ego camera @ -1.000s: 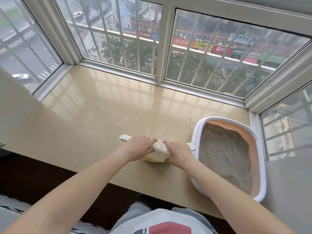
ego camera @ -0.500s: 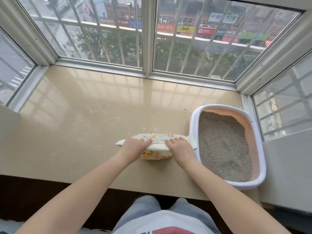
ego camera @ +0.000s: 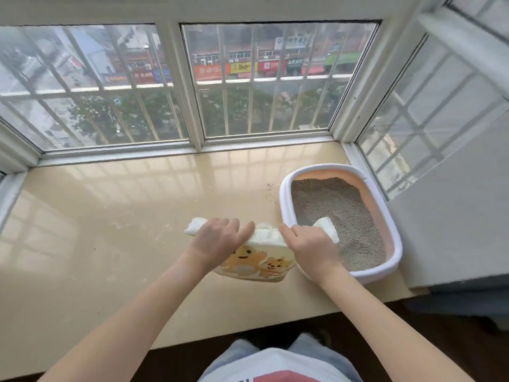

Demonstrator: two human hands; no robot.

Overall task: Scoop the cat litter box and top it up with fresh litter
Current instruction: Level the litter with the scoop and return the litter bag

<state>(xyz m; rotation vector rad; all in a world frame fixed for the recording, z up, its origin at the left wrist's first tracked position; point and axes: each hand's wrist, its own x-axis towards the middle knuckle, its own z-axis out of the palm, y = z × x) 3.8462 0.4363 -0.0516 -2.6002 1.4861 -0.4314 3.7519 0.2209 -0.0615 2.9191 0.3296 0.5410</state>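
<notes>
Grey, fine-grained litter (ego camera: 338, 216) filled the white-rimmed, peach-walled plastic litter box (ego camera: 283, 205), which sat on the glossy beige stone sill (ego camera: 110, 216) at about three o'clock from the hands, tucked into the right-hand corner under the barred windows (ego camera: 264, 84). A few dark stray grains (ego camera: 269, 193) lay on the sill just beside the box's left rim, toward twelve o'clock.

The soft cream plastic litter bag printed with orange cartoon animals (ego camera: 256, 261) lay on the sill at the centre, its right edge touching or overlapping the near-left corner of the box. Its top was rolled or folded into a pale band. The left hand (ego camera: 217, 239) gripped that band at its nine o'clock end, fingers curled over it; the right hand (ego camera: 309, 244) clamped the three o'clock end, and the band's tip stuck out past the knuckles above the litter. Both hands were closed on the bag, neither free.

No scoop was visible anywhere, and the litter surface looked even, so the scooping seemed finished or at least not in hand. The step looked like the bag's mouth being handled, rolled shut or unrolled; I could not tell which from this view.

If topping up remained, the next move would call for opening the mouth, lifting the bag over the rim toward three o'clock, and tilting slowly. The slack film could sag and spill grains onto the sill, so a firm two-handed hold would matter.
</notes>
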